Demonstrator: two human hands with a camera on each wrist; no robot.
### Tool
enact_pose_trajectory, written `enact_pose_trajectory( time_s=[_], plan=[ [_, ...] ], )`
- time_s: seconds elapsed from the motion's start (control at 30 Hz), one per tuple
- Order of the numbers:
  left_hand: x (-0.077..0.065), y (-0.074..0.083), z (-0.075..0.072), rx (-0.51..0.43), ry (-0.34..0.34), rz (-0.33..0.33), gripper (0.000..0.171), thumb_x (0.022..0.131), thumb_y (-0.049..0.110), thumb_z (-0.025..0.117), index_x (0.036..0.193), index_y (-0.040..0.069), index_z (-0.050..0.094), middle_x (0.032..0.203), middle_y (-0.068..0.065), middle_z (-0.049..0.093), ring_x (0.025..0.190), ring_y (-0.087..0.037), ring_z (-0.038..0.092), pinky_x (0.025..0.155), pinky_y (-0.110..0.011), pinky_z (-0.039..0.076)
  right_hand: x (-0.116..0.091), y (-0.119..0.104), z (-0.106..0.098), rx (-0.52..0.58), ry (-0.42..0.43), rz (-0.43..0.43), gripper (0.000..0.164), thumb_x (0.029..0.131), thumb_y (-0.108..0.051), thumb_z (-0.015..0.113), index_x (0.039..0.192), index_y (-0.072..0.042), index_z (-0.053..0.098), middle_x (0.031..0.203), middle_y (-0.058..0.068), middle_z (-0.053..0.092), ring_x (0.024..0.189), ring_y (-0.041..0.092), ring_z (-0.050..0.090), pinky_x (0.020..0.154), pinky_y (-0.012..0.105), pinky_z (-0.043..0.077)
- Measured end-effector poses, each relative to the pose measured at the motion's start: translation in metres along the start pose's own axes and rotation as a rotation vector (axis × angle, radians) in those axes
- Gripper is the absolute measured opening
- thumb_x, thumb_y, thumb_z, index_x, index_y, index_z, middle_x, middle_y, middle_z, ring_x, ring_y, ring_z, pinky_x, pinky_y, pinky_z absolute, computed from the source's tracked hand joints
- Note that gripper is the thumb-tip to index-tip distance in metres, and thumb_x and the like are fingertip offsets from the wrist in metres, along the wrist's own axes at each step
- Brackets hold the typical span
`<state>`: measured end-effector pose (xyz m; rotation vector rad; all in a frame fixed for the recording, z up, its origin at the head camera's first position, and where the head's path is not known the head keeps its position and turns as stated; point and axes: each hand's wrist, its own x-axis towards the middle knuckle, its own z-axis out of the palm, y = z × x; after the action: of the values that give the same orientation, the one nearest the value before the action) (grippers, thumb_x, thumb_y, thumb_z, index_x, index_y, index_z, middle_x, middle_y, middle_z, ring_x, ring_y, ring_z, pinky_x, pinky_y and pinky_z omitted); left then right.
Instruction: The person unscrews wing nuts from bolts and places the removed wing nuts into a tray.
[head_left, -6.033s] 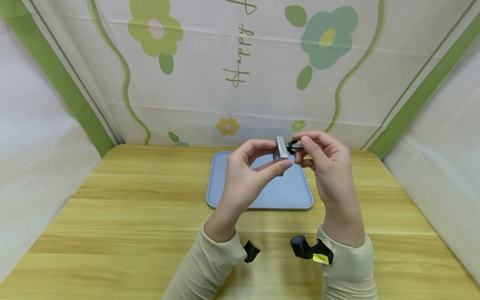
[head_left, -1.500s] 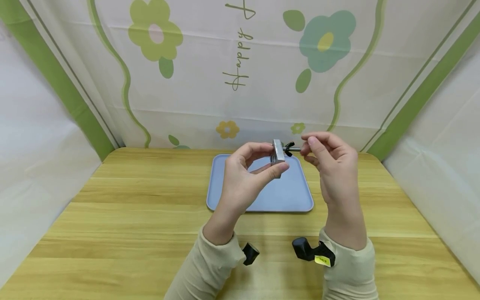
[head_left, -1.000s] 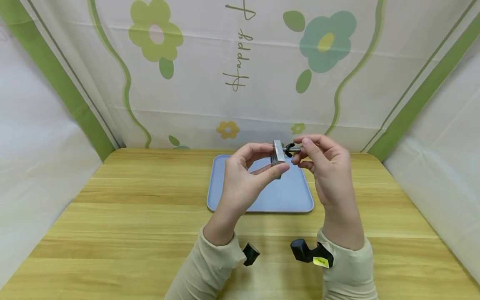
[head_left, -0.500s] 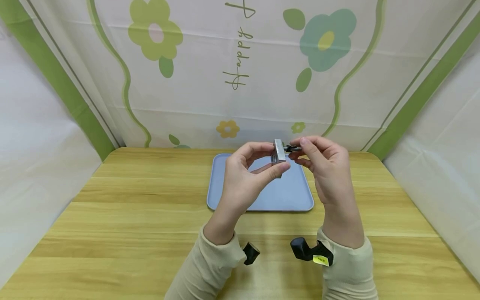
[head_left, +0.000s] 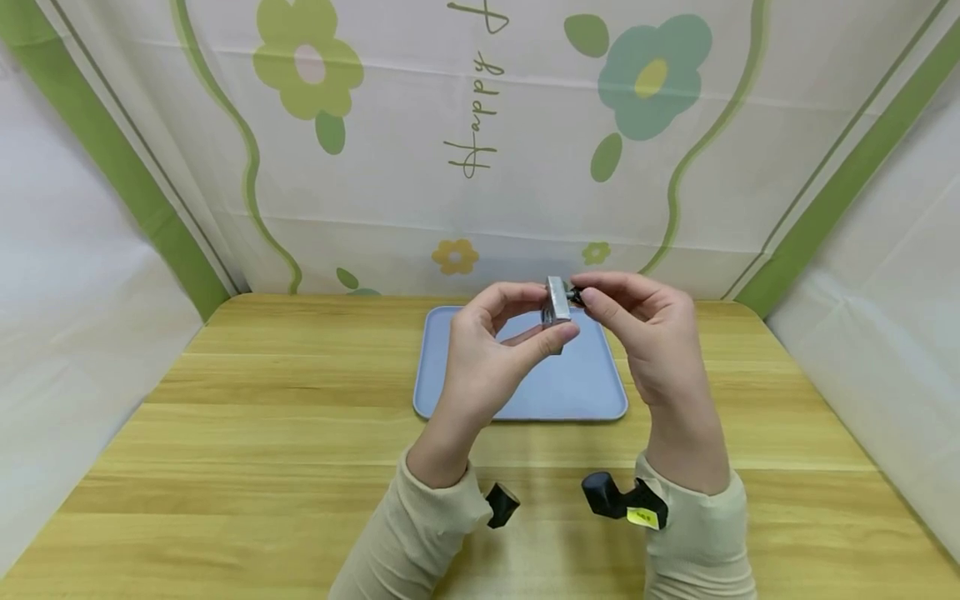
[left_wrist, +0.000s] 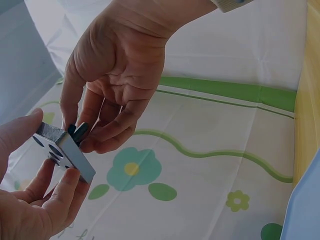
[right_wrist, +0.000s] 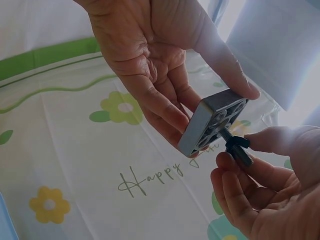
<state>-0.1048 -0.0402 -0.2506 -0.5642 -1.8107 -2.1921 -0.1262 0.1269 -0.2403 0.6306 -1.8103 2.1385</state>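
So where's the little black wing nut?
In the right wrist view, the wing nut is right of centre, on the bolt, apart from the block and touching the right hand.

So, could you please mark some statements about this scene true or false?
The left hand holds a metal block. True.
The blue tray lies on the wooden table. True.
The block rests on the tray. False: the left hand holds it up.
A black wing nut sits on the threaded bolt. True.
The wing nut is flush against the block. False: some bolt shows between them.
The wing nut is untouched. False: the right hand pinches it.
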Motion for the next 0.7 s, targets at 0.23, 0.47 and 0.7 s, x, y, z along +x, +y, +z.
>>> enact_pose_trajectory(
  time_s=[0.23,0.47,0.7],
  plan=[
    [-0.0004,0.0007,0.0004,0.005,0.004,-0.008,0.034,0.080,-0.004,0.079,0.110,-0.004,0.065,0.117,-0.018,0.066,0.111,-0.022,0.066,0.092,-0.036,0.061,-0.0004,-0.0003,-0.0016,-0.072,-0.034,-0.037,0.026,0.087,0.014,0.066,0.102,-0.005,0.075,0.096,-0.001,0.072,0.092,0.016,0.062,0.077,0.020,0.055],
    [-0.0004,0.0007,0.0000,0.007,0.006,-0.013,0.034,0.080,-0.004,0.079,0.110,-0.004,0.064,0.117,-0.018,0.066,0.111,-0.022,0.065,0.092,-0.035,0.061,-0.0010,-0.0009,-0.0017,-0.077,-0.075,-0.074,0.033,0.085,0.020,0.064,0.102,-0.006,0.073,0.099,0.000,0.069,0.096,0.016,0.063,0.079,0.019,0.057],
    [-0.0002,-0.0002,0.0003,0.005,0.001,-0.004,0.033,0.080,-0.004,0.079,0.110,-0.004,0.064,0.117,-0.018,0.066,0.110,-0.022,0.065,0.092,-0.036,0.061,-0.0014,-0.0007,-0.0022,-0.077,-0.070,-0.105,0.031,0.086,0.019,0.062,0.099,-0.007,0.073,0.098,0.000,0.068,0.097,0.016,0.061,0.079,0.019,0.056]
  ],
)
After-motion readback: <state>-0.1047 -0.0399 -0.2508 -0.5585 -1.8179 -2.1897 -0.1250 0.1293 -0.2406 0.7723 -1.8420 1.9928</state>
